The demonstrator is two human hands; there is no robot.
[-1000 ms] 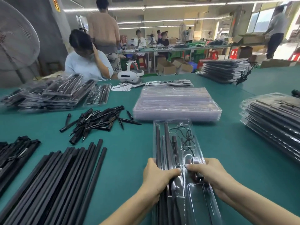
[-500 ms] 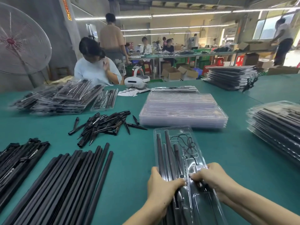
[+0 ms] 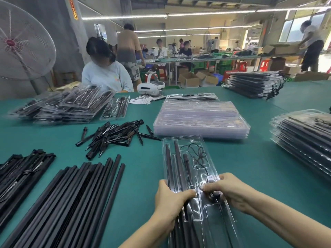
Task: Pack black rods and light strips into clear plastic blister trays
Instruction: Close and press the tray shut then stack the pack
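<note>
A clear blister tray (image 3: pixel 189 140) lies lengthwise on the green table (image 3: pixel 250 176) in front of me, holding black rods (image 3: pixel 177 161) and a coiled black cable (image 3: pixel 198 153). My left hand (image 3: pixel 170 199) grips the tray's left edge, thumb pressing on top over the rods. My right hand (image 3: pixel 227 188) presses on the tray's middle right, its fingers curled over a small part that they hide. Long black rods (image 3: pixel 75 199) lie in a row at the left, with black light strips (image 3: pixel 19 172) beyond them.
A pile of short black pointed pieces (image 3: pixel 114 135) lies left of centre. Stacked blister trays without contents (image 3: pixel 200 119) sit behind my tray. Filled trays are stacked at right (image 3: pixel 304 138), far right (image 3: pixel 254 85) and far left (image 3: pixel 68 104). A person (image 3: pixel 105 72) sits across the table.
The view has tilted up slightly, so tray and hands sit lower in frame. Both hands stay on the tray, thumbs closer together near its middle.
</note>
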